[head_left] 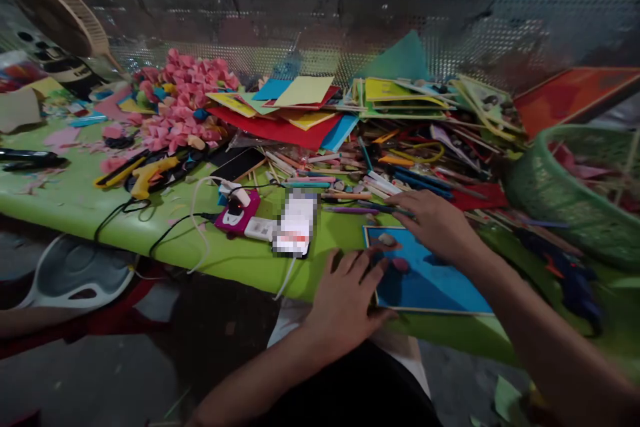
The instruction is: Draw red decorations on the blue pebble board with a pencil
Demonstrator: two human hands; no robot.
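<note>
the green counter (75,203) runs across the middle of the frame, crowded with paper, cables and a pile of pens (350,177). the blue board (435,283) lies flat at lower centre-right, matte, pale-edged, its near side close to the counter's rim; a shove could tip it off. the right hand (437,223) lies spread, palm down, over its top edge, gripping nothing i can see. the left hand (350,290) rests open on its left edge. a beige lump (387,239) and a pink lump (400,264) sit loose at the board's upper left and might roll.
</note>
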